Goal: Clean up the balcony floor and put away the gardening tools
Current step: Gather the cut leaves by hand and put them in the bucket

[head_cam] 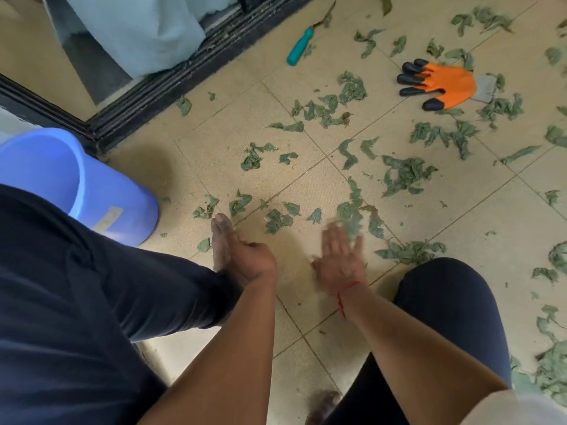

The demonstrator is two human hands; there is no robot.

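Torn green leaves [405,176] lie scattered over the beige tiled floor [306,167]. My right hand [340,256] is flat and blurred with fingers spread, its fingertips on a leaf clump [349,219]. My left hand [254,259] hovers low beside my bare left foot [221,237], fingers curled inward; whether it holds anything is hidden. A teal-handled tool [299,46] lies at the back near the door track. An orange glove with black fingertips [441,82] lies at the back right among leaves.
A blue plastic bucket [76,185] stands tilted at my left, against my knee. A black sliding-door track [184,72] runs diagonally behind it, with pale blue cloth [138,26] hanging over it. My right knee [445,302] is bent at the lower right.
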